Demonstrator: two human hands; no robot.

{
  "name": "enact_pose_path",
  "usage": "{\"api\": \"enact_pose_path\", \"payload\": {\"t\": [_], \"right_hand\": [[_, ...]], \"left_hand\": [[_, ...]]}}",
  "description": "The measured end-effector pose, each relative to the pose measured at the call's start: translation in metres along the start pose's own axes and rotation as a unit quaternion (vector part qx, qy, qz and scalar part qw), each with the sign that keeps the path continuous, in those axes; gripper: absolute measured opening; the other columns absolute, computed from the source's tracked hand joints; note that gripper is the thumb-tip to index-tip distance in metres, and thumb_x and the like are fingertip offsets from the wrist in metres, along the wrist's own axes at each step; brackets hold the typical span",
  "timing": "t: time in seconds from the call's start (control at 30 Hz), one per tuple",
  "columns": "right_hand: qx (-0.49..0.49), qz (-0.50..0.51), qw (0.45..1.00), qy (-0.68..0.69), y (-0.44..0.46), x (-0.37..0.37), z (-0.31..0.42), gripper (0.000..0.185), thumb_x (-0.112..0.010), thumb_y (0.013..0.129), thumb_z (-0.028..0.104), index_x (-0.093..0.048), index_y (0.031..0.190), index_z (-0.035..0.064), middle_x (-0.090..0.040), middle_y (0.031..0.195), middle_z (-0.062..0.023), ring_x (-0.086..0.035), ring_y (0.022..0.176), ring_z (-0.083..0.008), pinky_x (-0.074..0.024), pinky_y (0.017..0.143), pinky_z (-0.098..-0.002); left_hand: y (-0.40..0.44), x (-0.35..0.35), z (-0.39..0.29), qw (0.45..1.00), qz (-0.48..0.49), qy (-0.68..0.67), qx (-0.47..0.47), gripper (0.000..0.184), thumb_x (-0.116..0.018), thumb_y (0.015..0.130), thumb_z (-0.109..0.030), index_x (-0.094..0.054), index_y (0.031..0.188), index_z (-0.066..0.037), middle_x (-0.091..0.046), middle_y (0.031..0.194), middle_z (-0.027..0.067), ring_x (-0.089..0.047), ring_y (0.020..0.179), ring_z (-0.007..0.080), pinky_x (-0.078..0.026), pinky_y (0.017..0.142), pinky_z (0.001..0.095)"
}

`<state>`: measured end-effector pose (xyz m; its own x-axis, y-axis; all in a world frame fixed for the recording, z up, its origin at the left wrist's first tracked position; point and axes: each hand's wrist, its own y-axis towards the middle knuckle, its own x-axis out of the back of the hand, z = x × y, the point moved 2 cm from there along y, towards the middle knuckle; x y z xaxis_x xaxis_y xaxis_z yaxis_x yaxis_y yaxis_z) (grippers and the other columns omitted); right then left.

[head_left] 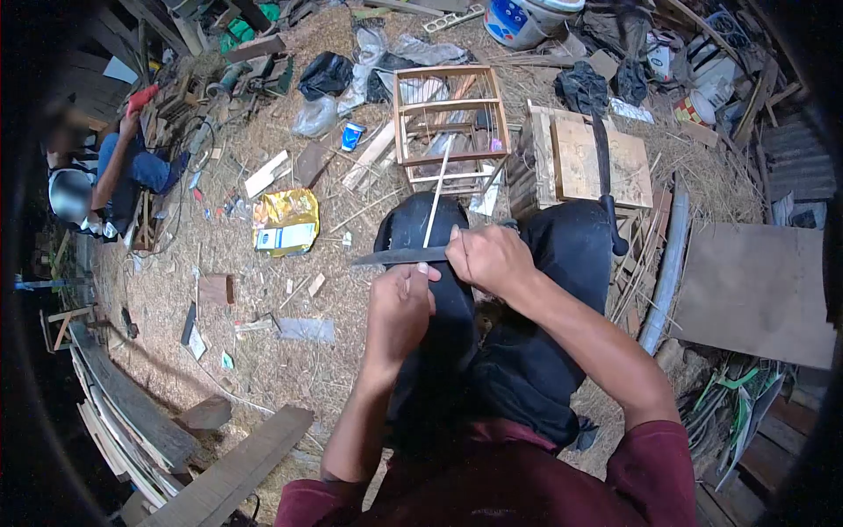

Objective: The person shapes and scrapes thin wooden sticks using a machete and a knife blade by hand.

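Note:
My right hand [493,260] is closed around a knife [393,257], its dark blade pointing left across my knee. My left hand [400,309] is closed with the thumb up at the blade, pinching the near end of a thin pale wooden strip [436,195]. The strip runs away from me under or against the blade, over my knee towards a slatted wooden frame [450,107]. Exactly how the blade meets the strip is hidden by my fingers. The frame stands on the ground just beyond my knees.
A machete [602,158] with a black handle lies on a wooden block [575,162] at the right. At the left sits another person [105,180], a red tool [140,98] in hand. A yellow packet [285,220], planks [237,470], a bucket [531,19] and wood scraps surround me.

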<state>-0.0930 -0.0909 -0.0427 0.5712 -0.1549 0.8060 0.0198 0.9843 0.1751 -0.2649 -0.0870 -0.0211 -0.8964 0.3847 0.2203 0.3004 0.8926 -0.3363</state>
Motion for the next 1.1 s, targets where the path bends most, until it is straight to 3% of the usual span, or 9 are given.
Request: {"api": "enact_pose_path", "payload": {"t": [0.17,0.37,0.47,0.57,0.7,0.83,0.93,1.07,1.1], "right_hand": [[0.026,0.015,1.0,-0.01,-0.005,0.003,0.001,0.046,-0.051,0.094,0.026,-0.065,0.058,0.0019,-0.06,0.055,-0.0227,-0.062,0.049,-0.0411,-0.0536,0.05,-0.0501],[0.047,-0.004,0.991,-0.125,0.0,0.01,-0.015,0.039,-0.048,0.097,0.019,-0.061,0.064,0.0018,-0.059,0.055,-0.0215,-0.061,0.047,-0.0392,-0.0516,0.046,-0.0495],[0.045,-0.014,0.992,-0.12,0.01,0.016,-0.029,0.042,-0.043,0.101,0.017,-0.06,0.067,-0.0013,-0.061,0.061,-0.0235,-0.062,0.051,-0.0411,-0.0512,0.048,-0.0513],[-0.025,-0.01,1.0,0.011,0.014,0.023,-0.025,0.05,-0.043,0.104,0.028,-0.059,0.071,-0.0069,-0.058,0.063,-0.0275,-0.062,0.056,-0.0433,-0.0495,0.057,-0.0498],[-0.168,0.03,0.967,0.19,0.016,0.051,-0.01,0.05,-0.054,0.101,0.042,-0.066,0.084,-0.0032,-0.06,0.066,-0.0074,-0.056,0.067,-0.014,-0.0461,0.064,-0.0352],[-0.086,0.061,0.96,0.259,0.02,0.069,-0.022,0.025,-0.067,0.095,0.023,-0.068,0.096,-0.0021,-0.065,0.083,-0.0104,-0.058,0.078,-0.0123,-0.0477,0.075,-0.0295],[-0.009,-0.032,0.987,0.156,0.028,0.066,-0.031,0.026,-0.066,0.095,0.023,-0.067,0.1,-0.0019,-0.063,0.078,-0.0126,-0.057,0.074,-0.0127,-0.0473,0.071,-0.0305],[-0.072,-0.024,0.982,0.172,0.037,0.065,-0.026,0.027,-0.065,0.095,0.023,-0.065,0.108,-0.0007,-0.061,0.069,-0.0099,-0.053,0.064,-0.0135,-0.045,0.059,-0.0329],[-0.085,-0.047,0.976,0.196,0.039,0.064,-0.019,0.02,-0.062,0.093,0.021,-0.061,0.094,0.0011,-0.065,0.076,-0.021,-0.064,0.07,-0.0411,-0.0504,0.063,-0.0438]], "left_hand": [[-0.016,-0.008,-0.002,0.96,-0.098,0.222,-0.141,0.026,-0.049,0.102,-0.02,-0.065,0.093,-0.001,-0.063,0.067,0.0167,-0.062,0.059,0.0288,-0.047,0.059,0.0383],[-0.052,0.005,0.007,0.979,-0.011,0.189,-0.081,0.02,-0.048,0.1,-0.016,-0.062,0.096,-0.002,-0.066,0.078,0.0222,-0.065,0.074,0.0438,-0.051,0.065,0.0474],[-0.073,0.012,0.001,0.988,0.011,0.152,0.013,0.021,-0.048,0.102,-0.018,-0.062,0.098,-0.002,-0.065,0.075,0.0202,-0.066,0.067,0.0369,-0.049,0.062,0.0433],[-0.054,0.009,0.014,0.988,-0.015,0.094,-0.12,0.024,-0.05,0.103,-0.021,-0.062,0.098,-0.002,-0.062,0.07,0.0153,-0.062,0.06,0.025,-0.046,0.059,0.0394],[-0.023,0.0,-0.012,0.998,0.002,0.058,-0.026,0.016,-0.049,0.103,-0.017,-0.058,0.108,-0.005,-0.046,0.061,-0.0034,-0.04,0.054,0.0058,-0.032,0.05,0.0231],[-0.001,-0.009,-0.022,0.998,0.029,-0.048,0.014,0.02,-0.05,0.103,-0.016,-0.05,0.119,-0.006,-0.045,0.06,-0.0038,-0.039,0.051,0.0052,-0.03,0.048,0.0229],[0.002,-0.006,-0.019,0.996,0.035,-0.074,0.025,0.021,-0.049,0.103,-0.017,-0.048,0.121,-0.006,-0.047,0.061,-0.0028,-0.039,0.051,0.0053,-0.029,0.048,0.0225],[0.006,-0.001,-0.017,0.997,0.009,-0.08,0.014,0.019,-0.048,0.103,-0.019,-0.052,0.117,-0.007,-0.048,0.063,-0.0027,-0.039,0.051,0.005,-0.029,0.047,0.022],[0.007,0.002,-0.015,0.998,0.0,-0.07,0.002,0.018,-0.047,0.104,-0.02,-0.053,0.116,-0.008,-0.048,0.063,-0.0028,-0.039,0.051,0.005,-0.029,0.047,0.0219]]}}
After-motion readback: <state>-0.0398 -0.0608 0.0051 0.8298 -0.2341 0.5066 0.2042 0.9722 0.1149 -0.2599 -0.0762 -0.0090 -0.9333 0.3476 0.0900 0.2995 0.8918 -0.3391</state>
